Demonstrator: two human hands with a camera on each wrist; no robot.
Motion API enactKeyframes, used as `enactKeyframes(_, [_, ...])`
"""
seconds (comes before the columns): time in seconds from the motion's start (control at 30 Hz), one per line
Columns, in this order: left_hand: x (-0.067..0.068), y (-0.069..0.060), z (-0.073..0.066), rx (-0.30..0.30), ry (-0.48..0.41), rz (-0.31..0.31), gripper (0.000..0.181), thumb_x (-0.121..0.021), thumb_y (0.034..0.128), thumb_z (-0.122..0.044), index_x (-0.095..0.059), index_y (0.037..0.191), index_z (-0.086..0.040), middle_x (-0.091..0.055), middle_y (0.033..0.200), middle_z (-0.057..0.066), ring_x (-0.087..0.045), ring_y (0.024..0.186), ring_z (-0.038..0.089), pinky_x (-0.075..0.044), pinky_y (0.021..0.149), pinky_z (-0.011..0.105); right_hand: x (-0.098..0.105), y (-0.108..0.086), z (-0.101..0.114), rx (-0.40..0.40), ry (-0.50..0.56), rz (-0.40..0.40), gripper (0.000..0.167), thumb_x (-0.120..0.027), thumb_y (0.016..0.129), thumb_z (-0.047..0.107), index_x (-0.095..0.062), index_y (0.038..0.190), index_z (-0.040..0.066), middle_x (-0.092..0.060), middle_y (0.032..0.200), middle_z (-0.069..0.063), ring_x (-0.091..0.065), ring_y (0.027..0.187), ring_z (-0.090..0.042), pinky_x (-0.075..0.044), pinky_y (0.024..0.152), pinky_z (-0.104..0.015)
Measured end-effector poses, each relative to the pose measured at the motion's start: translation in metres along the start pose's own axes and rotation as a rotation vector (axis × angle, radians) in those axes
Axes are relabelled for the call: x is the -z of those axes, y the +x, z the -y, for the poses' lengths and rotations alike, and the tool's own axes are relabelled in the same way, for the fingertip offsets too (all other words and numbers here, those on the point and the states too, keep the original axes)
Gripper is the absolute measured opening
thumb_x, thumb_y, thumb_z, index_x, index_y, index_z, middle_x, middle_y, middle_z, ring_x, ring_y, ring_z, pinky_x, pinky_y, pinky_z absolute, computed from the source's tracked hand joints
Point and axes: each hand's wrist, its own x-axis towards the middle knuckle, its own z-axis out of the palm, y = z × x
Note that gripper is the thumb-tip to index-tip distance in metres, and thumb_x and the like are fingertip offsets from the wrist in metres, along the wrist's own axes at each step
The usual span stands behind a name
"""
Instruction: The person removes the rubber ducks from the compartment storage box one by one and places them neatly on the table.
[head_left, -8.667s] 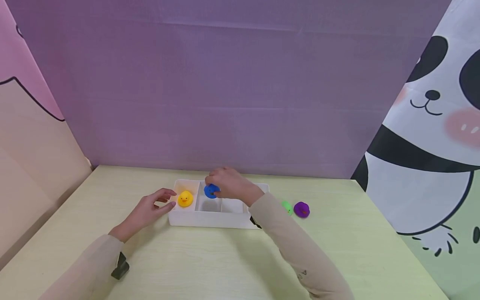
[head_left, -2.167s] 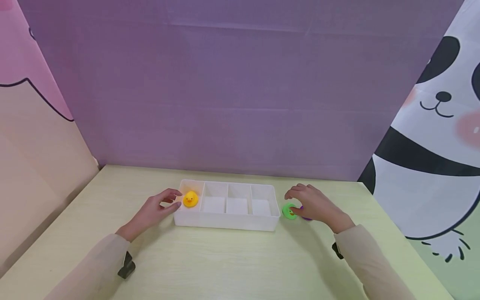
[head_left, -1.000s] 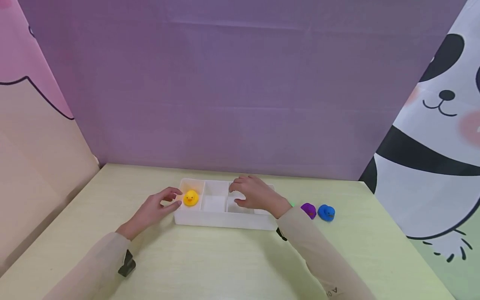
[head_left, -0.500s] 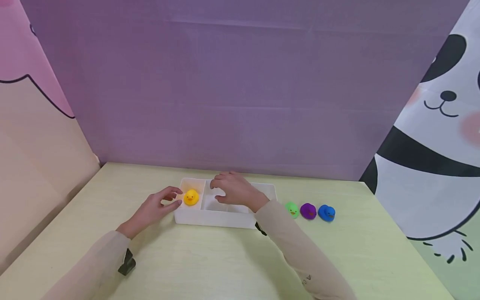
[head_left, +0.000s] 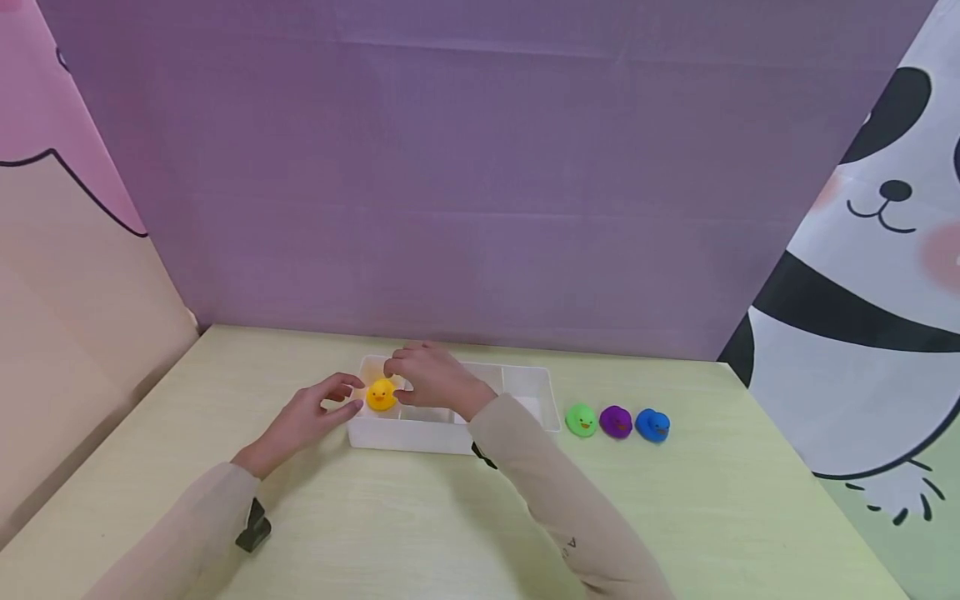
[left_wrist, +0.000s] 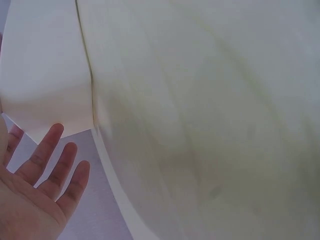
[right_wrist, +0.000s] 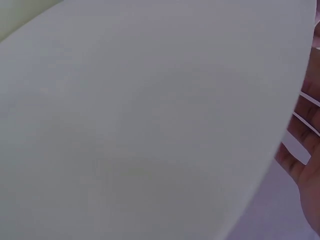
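Observation:
A yellow rubber duck [head_left: 380, 395] sits in the leftmost compartment of a white divided box [head_left: 412, 436]. My right hand [head_left: 435, 379] is over the box, its thumb and fingers spread apart at the duck's right side; whether they touch it I cannot tell. At the box's left end is my left hand [head_left: 307, 417], thumb and fingers apart; its loose fingers [left_wrist: 42, 155] appear beside the box's white wall [left_wrist: 50, 65] in the left wrist view. In the right wrist view, my right fingers [right_wrist: 302, 125] are partly hidden behind a white surface.
Right of the box, a green duck [head_left: 581, 421], a purple duck [head_left: 616, 422] and a blue duck [head_left: 653, 426] stand in a row on the pale wooden table [head_left: 390, 517]. A purple backdrop [head_left: 480, 208] rises behind the table.
Earlier my right hand held the blue duck over the box; that duck now stands rightmost on the table. The right hand has since moved left across the box to the yellow duck.

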Motion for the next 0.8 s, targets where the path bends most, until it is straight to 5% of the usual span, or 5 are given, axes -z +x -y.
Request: enactKeyframes(0.8, [0.0, 0.0, -0.001, -0.028, 0.001, -0.006, 0.032, -0.059, 0.0883, -0.034, -0.054, 0.116, -0.018, -0.063, 0.112, 0.012, -0.056, 0.105, 0.03, -0.051, 0.083, 0.043, -0.016, 0.028, 0.012, -0.054, -0.019, 0.091, 0.031, -0.068, 0.081, 0.031, -0.06, 0.11, 0.023, -0.063, 0.106, 0.011, -0.051, 0.102, -0.012, -0.038, 0.1, -0.038])
